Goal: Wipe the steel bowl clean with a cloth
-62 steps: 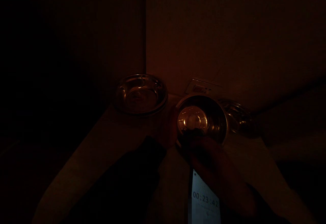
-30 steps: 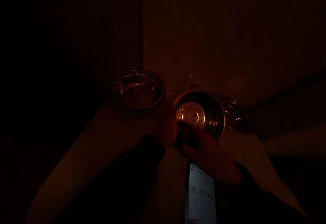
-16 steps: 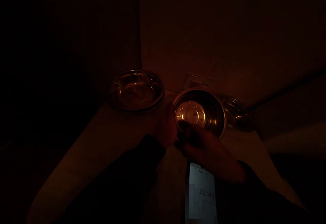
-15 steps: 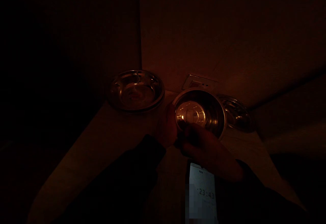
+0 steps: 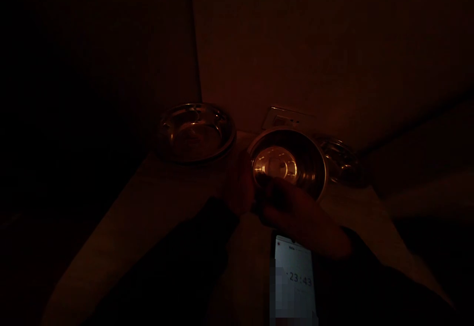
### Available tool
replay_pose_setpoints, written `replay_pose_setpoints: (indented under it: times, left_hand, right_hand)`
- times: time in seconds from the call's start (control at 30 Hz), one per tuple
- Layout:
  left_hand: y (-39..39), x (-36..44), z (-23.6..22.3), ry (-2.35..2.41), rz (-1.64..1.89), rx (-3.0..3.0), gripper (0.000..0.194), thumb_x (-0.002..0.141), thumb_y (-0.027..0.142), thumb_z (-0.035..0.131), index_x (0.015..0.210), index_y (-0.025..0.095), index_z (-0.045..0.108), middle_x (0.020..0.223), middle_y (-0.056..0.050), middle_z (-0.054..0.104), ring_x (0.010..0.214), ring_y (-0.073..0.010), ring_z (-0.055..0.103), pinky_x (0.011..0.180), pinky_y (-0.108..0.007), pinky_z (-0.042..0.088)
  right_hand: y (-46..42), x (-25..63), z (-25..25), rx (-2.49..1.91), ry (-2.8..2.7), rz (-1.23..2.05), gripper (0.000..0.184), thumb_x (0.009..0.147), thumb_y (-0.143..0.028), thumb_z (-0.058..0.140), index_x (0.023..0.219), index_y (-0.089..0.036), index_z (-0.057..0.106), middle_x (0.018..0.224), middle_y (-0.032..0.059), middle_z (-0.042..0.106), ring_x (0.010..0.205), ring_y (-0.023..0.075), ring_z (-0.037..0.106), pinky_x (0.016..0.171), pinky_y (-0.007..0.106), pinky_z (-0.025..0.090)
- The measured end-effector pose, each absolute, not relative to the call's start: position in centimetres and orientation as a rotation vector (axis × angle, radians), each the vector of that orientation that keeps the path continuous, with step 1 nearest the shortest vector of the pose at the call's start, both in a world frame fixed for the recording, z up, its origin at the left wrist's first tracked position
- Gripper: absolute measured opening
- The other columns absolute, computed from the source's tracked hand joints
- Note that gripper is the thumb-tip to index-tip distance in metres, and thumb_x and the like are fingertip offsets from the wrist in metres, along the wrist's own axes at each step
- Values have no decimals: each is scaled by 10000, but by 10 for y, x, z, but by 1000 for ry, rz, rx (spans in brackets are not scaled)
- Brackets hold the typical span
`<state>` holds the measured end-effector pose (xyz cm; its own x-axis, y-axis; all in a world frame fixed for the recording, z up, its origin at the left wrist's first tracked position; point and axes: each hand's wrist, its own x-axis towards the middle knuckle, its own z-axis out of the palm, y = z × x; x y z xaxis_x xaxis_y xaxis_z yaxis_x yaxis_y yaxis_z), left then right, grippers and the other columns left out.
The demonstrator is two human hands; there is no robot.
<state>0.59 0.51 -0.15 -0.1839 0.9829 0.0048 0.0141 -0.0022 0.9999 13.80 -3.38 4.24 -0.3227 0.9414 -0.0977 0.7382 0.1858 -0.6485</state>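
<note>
The scene is very dark. A deep steel bowl (image 5: 303,160) stands tilted toward me on a pale counter (image 5: 159,207). My left hand (image 5: 240,187) grips its left rim, in a dark sleeve. My right hand (image 5: 299,215) covers the bowl's near rim, its fingers curled over the edge and reaching into the bowl. What the right fingers hold inside, if anything, is hidden.
A shallow steel dish (image 5: 194,132) sits at the back left by the wall corner. Another steel vessel (image 5: 342,163) lies behind the bowl on the right. A wall socket plate (image 5: 285,117) is behind. A lit phone (image 5: 296,281) showing a timer lies near me.
The bowl and both hands stay together, drifting slightly left in view as my head turned. The right hand slid a little up over the near rim. The timer went from 23:42 to 23:43.
</note>
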Motion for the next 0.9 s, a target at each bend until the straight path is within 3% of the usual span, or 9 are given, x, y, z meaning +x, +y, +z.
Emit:
replay_pose_setpoints:
  times: [0.3,0.43,0.6,0.9]
  left_hand:
    - [1,5,8,1476,1230,1146,438,969,362,259,1105,138,609,1110,-109,661,1078,-212,594,1002,-337,399]
    - [3,5,6,1417,1243,1204,467,971,356,223,1117,114,594,1107,-130,660,1055,-214,602,988,-364,415]
    - [3,6,6,1484,1217,1176,447,976,333,238,1122,123,605,1135,-128,663,1085,-215,595,1020,-390,398]
    - [6,6,5,1395,1348,1270,387,956,294,282,1066,139,618,1166,-106,658,1133,-219,575,1058,-389,374]
  right_hand:
    - [-36,141,43,-1593,-2166,864,74,803,-267,565,827,-216,516,782,10,624,675,158,566,572,266,405]
    - [-40,143,42,-1544,-2247,736,43,806,-208,563,833,-212,529,806,17,608,718,170,562,609,278,423]
    - [-45,136,36,-1288,-2310,555,97,882,-190,528,974,-178,554,963,79,599,886,213,559,773,354,469]
    - [-63,178,32,-1150,-2614,102,135,918,-150,495,1018,-163,584,945,92,656,835,237,597,713,383,518]
